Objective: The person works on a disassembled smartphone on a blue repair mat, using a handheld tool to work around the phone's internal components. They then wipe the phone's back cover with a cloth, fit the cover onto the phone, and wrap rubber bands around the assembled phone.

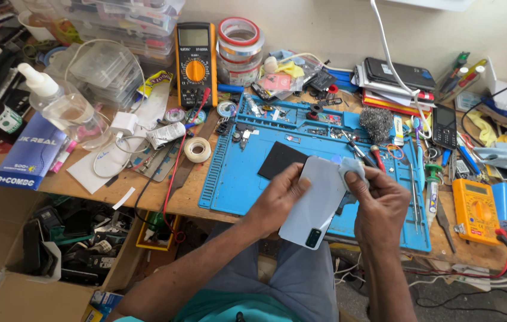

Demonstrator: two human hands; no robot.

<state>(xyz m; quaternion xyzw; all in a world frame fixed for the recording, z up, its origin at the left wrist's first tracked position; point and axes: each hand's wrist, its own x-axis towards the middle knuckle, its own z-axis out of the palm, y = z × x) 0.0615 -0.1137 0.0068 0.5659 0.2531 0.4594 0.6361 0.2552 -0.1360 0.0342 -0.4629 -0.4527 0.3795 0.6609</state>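
Single head-worn view, steeply down, close over the workbench.

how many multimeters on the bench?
2. A tall orange-and-black multimeter stands at the back left of the blue work mat; a smaller orange multimeter lies at the right edge. Clutter may hide others.

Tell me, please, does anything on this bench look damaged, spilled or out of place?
Nothing looks spilled or broken. The left hand holds a pale phone back-up while the right hand presses a cloth to it, above the crowded blue mat.
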